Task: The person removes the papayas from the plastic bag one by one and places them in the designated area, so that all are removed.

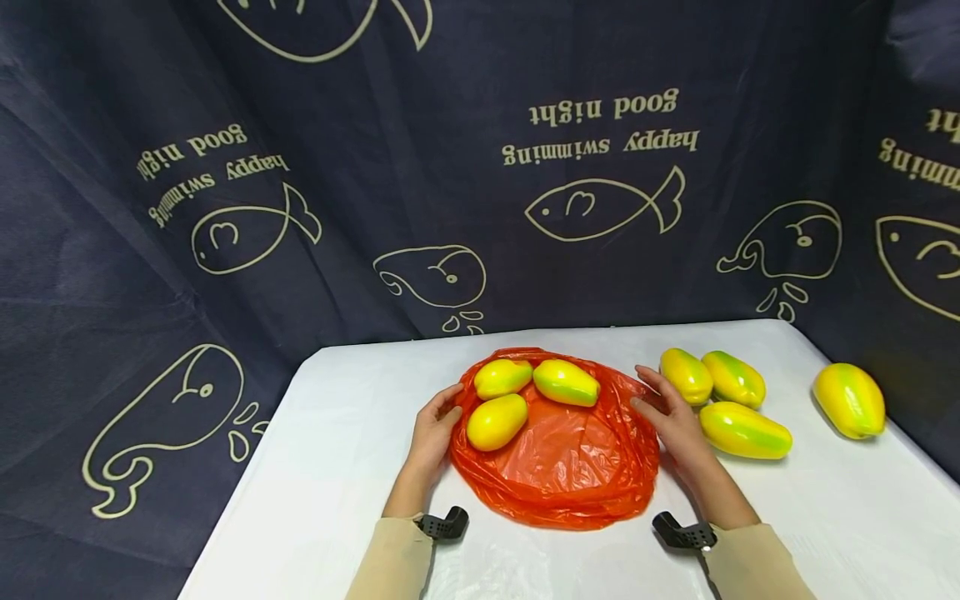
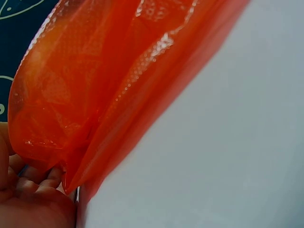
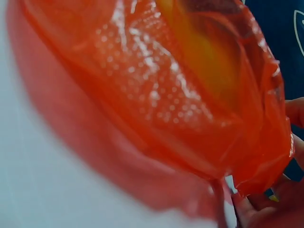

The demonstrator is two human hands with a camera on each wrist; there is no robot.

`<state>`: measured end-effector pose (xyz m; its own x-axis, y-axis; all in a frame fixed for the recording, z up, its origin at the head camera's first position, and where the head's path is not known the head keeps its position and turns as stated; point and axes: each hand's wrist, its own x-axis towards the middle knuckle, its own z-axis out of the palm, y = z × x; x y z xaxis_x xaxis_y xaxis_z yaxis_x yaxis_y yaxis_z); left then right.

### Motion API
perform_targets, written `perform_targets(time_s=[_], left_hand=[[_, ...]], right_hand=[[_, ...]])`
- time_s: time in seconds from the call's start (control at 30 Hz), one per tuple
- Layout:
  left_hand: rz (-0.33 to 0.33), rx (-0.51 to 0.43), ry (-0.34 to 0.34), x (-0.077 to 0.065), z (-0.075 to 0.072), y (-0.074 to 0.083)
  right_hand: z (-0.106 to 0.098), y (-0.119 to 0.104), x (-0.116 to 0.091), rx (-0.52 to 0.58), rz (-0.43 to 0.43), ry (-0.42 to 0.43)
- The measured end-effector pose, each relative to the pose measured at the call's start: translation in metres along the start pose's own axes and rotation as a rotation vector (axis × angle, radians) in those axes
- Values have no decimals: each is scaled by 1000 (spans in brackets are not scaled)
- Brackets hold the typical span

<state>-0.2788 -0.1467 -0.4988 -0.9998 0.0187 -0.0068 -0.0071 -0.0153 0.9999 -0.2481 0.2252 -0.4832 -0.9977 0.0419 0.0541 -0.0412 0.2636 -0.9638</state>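
My left hand (image 1: 432, 429) and right hand (image 1: 677, 423), grip unclear, meet a crinkled red plastic bag (image 1: 566, 450) at nine and three o'clock on the white tabletop (image 1: 341, 442), its light, flimsy rim (image 1: 573, 500) likely best held.

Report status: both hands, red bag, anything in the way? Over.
Left hand, right hand flank red bag. Bag open, three fruits inside. Three loose fruits close beside right hand; nothing covers bag mouth.

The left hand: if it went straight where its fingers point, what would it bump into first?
The red plastic bag, whose rim is right by the left hand. Past that, probably the far-left yellow-green fruit, though depth is hard to judge.
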Motion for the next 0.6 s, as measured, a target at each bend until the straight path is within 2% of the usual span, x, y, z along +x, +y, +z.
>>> perform_targets(time_s=[0.1, 0.33, 0.6], left_hand=[[-1, -3, 3, 0, 0, 0], [-11, -4, 3, 0, 1, 0], [-9, 6, 4, -1, 0, -1]], right_hand=[[0, 2, 0, 2, 7, -6], [3, 8, 0, 78, -16, -78], [6, 10, -2, 75, 12, -83]])
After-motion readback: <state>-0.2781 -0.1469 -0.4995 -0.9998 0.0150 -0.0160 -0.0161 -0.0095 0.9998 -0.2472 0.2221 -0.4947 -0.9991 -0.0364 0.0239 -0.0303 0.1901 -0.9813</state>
